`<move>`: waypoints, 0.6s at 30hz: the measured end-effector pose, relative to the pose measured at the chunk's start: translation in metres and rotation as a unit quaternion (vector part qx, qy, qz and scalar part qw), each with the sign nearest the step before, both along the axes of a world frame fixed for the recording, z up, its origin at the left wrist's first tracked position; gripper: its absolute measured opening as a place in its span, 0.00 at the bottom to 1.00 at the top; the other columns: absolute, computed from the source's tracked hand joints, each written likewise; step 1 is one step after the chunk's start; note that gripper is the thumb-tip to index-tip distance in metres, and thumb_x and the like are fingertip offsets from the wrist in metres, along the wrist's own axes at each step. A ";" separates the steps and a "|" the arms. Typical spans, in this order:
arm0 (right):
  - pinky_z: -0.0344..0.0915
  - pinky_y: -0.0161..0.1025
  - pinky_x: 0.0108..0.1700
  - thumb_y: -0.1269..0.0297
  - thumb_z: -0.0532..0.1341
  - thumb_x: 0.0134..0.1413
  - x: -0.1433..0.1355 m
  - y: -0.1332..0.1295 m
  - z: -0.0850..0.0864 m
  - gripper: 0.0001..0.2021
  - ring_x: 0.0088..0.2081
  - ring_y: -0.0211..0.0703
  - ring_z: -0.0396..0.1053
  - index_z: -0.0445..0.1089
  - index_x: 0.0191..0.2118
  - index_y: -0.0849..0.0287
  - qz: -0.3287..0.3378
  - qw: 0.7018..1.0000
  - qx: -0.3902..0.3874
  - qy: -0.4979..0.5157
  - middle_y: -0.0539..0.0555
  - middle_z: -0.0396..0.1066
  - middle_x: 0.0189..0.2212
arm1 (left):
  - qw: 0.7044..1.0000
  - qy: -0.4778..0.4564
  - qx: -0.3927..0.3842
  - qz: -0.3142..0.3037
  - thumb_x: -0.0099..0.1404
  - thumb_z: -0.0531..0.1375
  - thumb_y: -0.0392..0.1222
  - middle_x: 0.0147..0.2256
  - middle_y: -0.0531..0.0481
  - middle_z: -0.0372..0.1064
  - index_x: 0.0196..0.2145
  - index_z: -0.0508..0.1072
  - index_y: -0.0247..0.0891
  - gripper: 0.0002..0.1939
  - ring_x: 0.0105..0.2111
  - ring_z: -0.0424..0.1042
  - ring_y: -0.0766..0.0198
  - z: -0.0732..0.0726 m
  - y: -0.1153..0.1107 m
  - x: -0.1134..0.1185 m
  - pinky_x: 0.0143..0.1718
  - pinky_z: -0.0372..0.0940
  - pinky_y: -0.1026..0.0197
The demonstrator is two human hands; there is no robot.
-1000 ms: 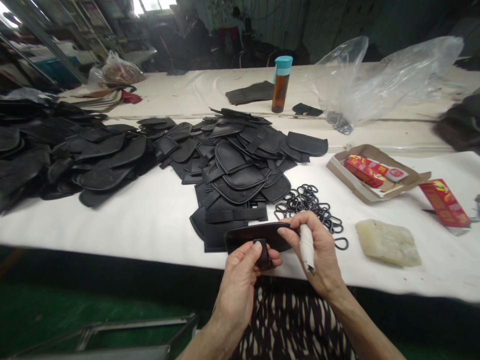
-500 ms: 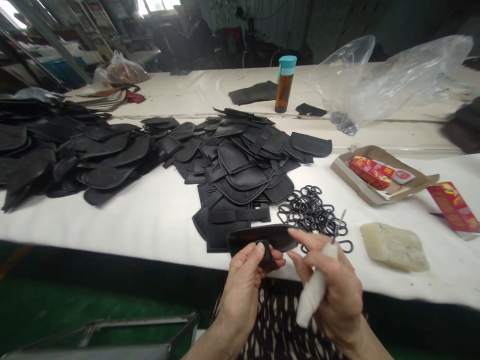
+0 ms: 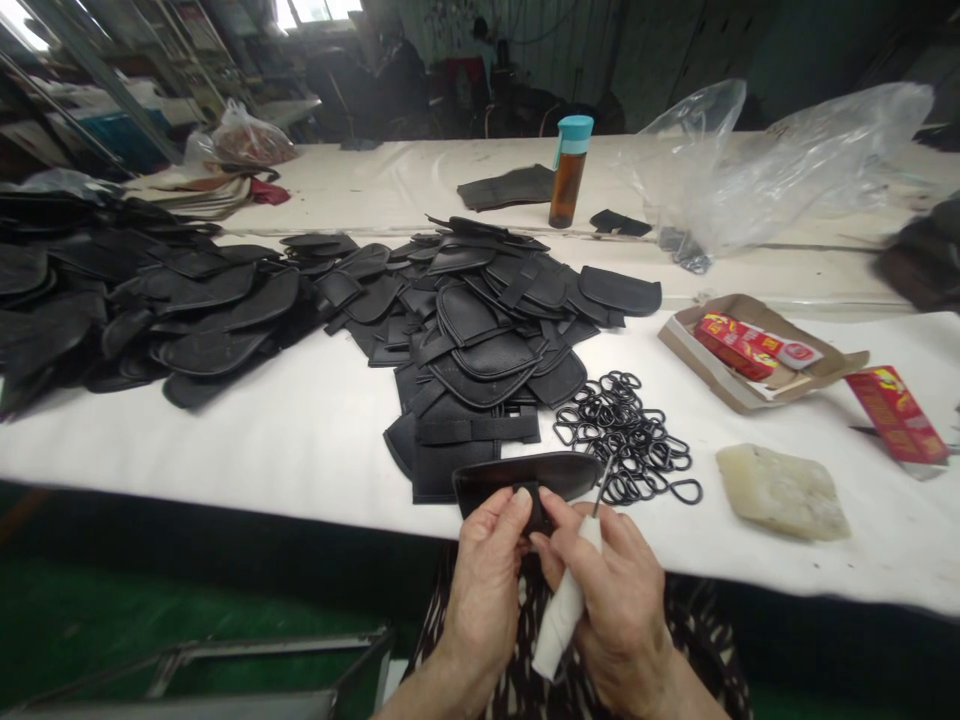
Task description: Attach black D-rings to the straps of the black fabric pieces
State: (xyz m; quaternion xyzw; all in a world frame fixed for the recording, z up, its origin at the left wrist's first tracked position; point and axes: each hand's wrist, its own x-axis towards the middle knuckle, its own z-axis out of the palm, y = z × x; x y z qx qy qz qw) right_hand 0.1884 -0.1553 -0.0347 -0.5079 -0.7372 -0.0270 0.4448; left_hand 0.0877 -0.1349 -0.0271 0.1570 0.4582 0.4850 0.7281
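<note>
Left hand [image 3: 487, 575]: fingers curled closed, thumb pressed down on a short black strap [image 3: 536, 515], fingertips tucked beneath it.

Black pouch [image 3: 555, 468]: one, dark and smooth, long rounded shape with a raised rim. Located at the table's front edge, just beyond the fingertips of both hands; strap in front of it. Whether it touches the table, cannot be told.

Right hand [image 3: 619, 590]: fingers bent inward, thumb and forefinger closing at the strap's right side, near the left fingertips. Also grips a pick [image 3: 559, 625]: fat white handle slanting toward the wearer, thin metal shaft pointing up and away.

On the table [image 3: 300, 450], white-covered, left to right:

Left pile [image 3: 202, 310]: black flat pieces, rounded ends, overlapping.

Middle pile [image 3: 487, 350]: black pouches, leather-like grain, stitched edges, flat bands across several.

Bottle [image 3: 568, 190]: upright, turquoise lid, amber-brown body.

Rings [image 3: 622, 430]: black, glossy, D-shaped, loosely heaped near the right hand.

Cardboard box [image 3: 686, 362]: open, brown inside, holding red packets [image 3: 739, 345].

Block [image 3: 784, 490]: pale yellow, waxy-looking, uneven sides.

Plastic bag [image 3: 817, 170]: clear, crumpled.

Carton [image 3: 896, 415]: red and yellow, lying flat.
</note>
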 end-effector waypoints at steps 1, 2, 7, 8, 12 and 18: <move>0.61 0.41 0.28 0.75 0.58 0.56 0.000 0.000 0.001 0.05 0.30 0.46 0.66 0.70 0.31 0.62 -0.004 1.000 0.011 -0.021 0.63 0.75 0.40 | 1.000 0.013 0.012 -0.010 0.60 0.61 0.42 0.23 0.55 0.64 0.28 0.71 0.34 0.08 0.24 0.64 0.72 -0.001 -0.001 0.000 0.26 0.60 0.70; 0.60 0.41 0.28 0.75 0.58 0.56 -0.001 -0.001 0.001 0.05 0.29 0.47 0.66 0.70 0.31 0.62 -0.007 0.999 0.024 -0.041 0.65 0.75 0.40 | 0.999 0.027 0.022 -0.016 0.60 0.61 0.43 0.23 0.55 0.64 0.28 0.70 0.34 0.09 0.25 0.64 0.72 -0.002 -0.001 -0.001 0.27 0.60 0.70; 0.60 0.41 0.27 0.77 0.56 0.56 -0.001 -0.001 0.006 0.06 0.29 0.48 0.68 0.71 0.33 0.66 -0.008 0.993 0.060 -0.106 0.69 0.75 0.37 | 0.996 0.075 0.039 -0.031 0.60 0.60 0.45 0.23 0.56 0.60 0.26 0.66 0.35 0.12 0.23 0.59 0.73 -0.006 -0.005 -0.004 0.26 0.56 0.69; 0.61 0.41 0.27 0.77 0.56 0.56 -0.001 -0.001 0.007 0.06 0.29 0.48 0.68 0.71 0.33 0.66 -0.006 0.992 0.062 -0.111 0.69 0.75 0.36 | 0.996 0.078 0.039 -0.034 0.60 0.60 0.46 0.23 0.56 0.60 0.26 0.66 0.35 0.12 0.23 0.58 0.73 -0.007 -0.005 -0.004 0.26 0.56 0.69; 0.61 0.41 0.28 0.76 0.56 0.56 -0.001 0.000 0.006 0.07 0.30 0.48 0.69 0.71 0.32 0.67 -0.001 0.992 0.058 -0.110 0.70 0.75 0.36 | 0.994 0.085 0.051 -0.041 0.60 0.60 0.46 0.24 0.56 0.61 0.27 0.67 0.35 0.11 0.23 0.60 0.72 -0.009 -0.003 -0.005 0.26 0.57 0.69; 0.64 0.40 0.29 0.76 0.57 0.56 0.007 0.000 0.007 0.05 0.30 0.45 0.69 0.68 0.32 0.61 0.044 0.999 -0.004 -0.017 0.65 0.74 0.41 | 0.997 0.050 0.044 -0.034 0.60 0.61 0.43 0.25 0.53 0.68 0.28 0.71 0.34 0.09 0.24 0.65 0.70 -0.002 0.004 -0.005 0.28 0.59 0.69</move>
